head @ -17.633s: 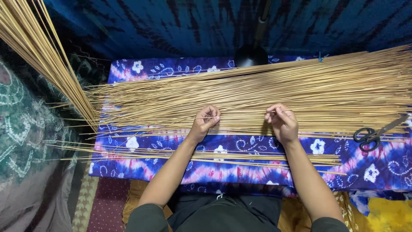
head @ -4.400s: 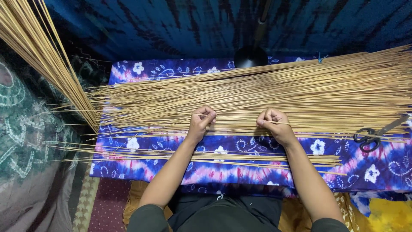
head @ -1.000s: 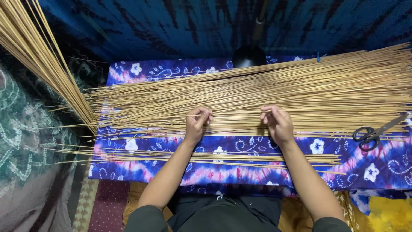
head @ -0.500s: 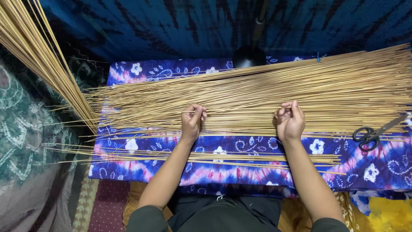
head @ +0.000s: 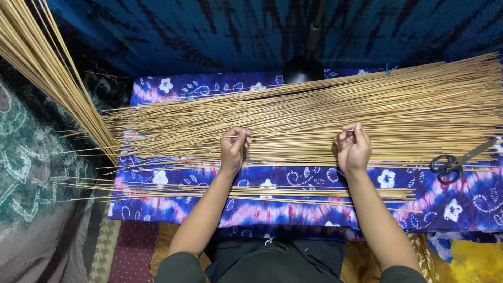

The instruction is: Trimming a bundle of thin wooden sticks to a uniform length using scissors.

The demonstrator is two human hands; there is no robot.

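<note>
Sticks, thin, straw-coloured and very long, lie in a broad heap of thin straw-coloured sticks (head: 325, 118) spread across the blue-and-purple tie-dyed cloth with white flowers (head: 471, 202), their long axis running left to right across the person's front and tilting slightly upward toward the right. The heap lies just beyond both hands, at its near edge touching them. The left hand (head: 234, 147) has its fingers curled, thumb and forefinger pinched on what looks like a single stick drawn from the heap's near edge. The right hand (head: 353, 147) is also curled, fingertips gathered over the same edge; whether it grips the same stick or another I cannot tell. Both hands sit at much the same depth, so neither is clearly nearer the heap. Nearer the body, a thinner row of sorted sticks (head: 251, 191) lies parallel on the cloth, apart from the main heap. At the right, black-handled scissors (head: 453, 163) rest on the cloth against the heap's lower edge, well apart from the right hand. Behind the heap stands the round black base of a lamp (head: 304, 69). At upper left another bundle of leaning sticks (head: 47, 68) slants down to the heap's left end.
</note>
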